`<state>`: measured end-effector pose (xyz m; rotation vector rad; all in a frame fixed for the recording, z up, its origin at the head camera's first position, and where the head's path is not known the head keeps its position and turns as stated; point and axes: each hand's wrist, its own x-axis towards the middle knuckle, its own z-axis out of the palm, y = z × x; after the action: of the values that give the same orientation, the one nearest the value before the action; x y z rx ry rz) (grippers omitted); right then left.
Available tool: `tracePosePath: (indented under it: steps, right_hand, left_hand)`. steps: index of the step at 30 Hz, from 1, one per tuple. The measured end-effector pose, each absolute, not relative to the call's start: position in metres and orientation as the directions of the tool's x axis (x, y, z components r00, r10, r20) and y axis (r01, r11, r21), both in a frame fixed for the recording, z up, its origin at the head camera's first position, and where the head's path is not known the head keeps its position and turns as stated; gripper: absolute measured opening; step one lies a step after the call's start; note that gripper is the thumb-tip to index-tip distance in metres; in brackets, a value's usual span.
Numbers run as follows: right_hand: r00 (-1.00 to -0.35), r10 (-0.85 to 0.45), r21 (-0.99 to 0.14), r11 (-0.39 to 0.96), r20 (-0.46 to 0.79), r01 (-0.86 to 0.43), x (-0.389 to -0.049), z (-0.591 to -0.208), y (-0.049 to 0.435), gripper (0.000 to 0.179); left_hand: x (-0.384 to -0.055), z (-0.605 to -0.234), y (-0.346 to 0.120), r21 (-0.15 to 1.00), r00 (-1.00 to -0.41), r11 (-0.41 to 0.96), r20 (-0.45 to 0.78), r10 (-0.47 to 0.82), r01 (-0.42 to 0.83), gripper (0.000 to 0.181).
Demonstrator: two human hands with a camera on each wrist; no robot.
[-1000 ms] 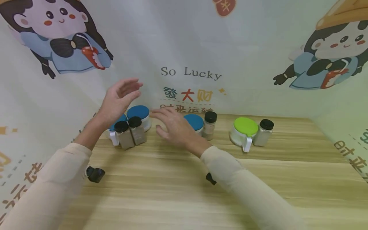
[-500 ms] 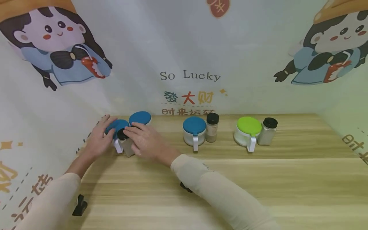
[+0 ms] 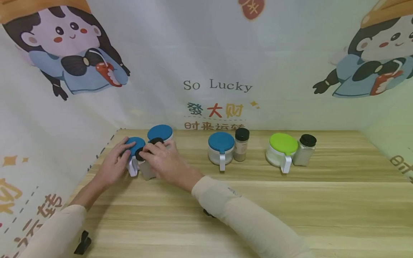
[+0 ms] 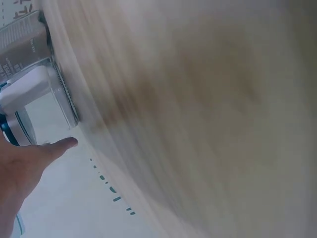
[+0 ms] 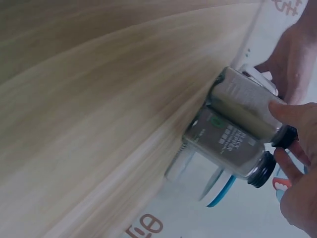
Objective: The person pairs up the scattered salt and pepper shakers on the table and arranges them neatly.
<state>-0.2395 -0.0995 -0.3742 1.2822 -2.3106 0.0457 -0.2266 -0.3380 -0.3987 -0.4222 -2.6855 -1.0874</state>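
Note:
In the head view my right hand [image 3: 169, 163] pinches the black cap of a clear spice jar [image 3: 147, 171] at the left of the table. A second spice jar [image 5: 225, 144] stands close beside it, mostly hidden behind that hand in the head view. My left hand [image 3: 113, 165] touches the side and lid of a blue-lidded seasoning pot [image 3: 137, 143] with a white handle. Its thumb extends straight near the pot in the left wrist view, while its other fingers are hidden there. Another blue-lidded pot [image 3: 160, 132] stands just behind.
Mid-table stand a blue-lidded pot [image 3: 221, 143] and a round spice jar [image 3: 241, 145]. Further right are a green-lidded pot [image 3: 283, 144] and a square jar [image 3: 304, 150]. A printed curtain [image 3: 274, 64] hangs behind the table [image 3: 258, 204]. A black clip [image 3: 83, 243] lies front left.
Both hands have come down and left, the left onto the pot, the right onto the spice jar. Over the last half second the jar and pot show little movement.

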Motion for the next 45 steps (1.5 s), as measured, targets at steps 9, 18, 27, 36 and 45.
tracePosePath:
  steps: [9, 18, 27, 36, 45]
  right_hand:
    - [-0.488, -0.753, 0.070, 0.571, 0.441, -0.818, -0.230, -0.368, -0.105, 0.048]
    - [-0.442, -0.812, -0.092, 0.443, 0.380, -0.892, -0.217, -0.372, -0.094, 0.045]
    - [-0.443, -0.825, -0.100, 0.437, 0.350, -0.894, -0.212, -0.372, -0.070, 0.059]
    - [-0.476, -0.842, -0.209, 0.433, 0.255, -0.877, -0.206, -0.382, -0.058, 0.051]
    - [-0.494, -0.827, -0.238, 0.440, 0.269, -0.866, -0.207, -0.383, -0.050, 0.052]
  left_hand:
    - [-0.213, -0.397, -0.342, 0.642, -0.927, 0.675, 0.322, 0.191, 0.363, 0.047]
    - [-0.196, -0.382, -0.350, 0.617, -0.942, 0.713, 0.184, 0.280, 0.333, 0.052]
    - [-0.159, -0.380, -0.347, 0.551, -0.929, 0.749, 0.179, 0.325, 0.368, 0.088]
    - [-0.142, -0.383, -0.362, 0.671, -0.895, 0.644, 0.068, 0.440, 0.368, 0.113]
    - [-0.143, -0.391, -0.343, 0.562, -0.947, 0.767, 0.105, 0.304, 0.309, 0.115]
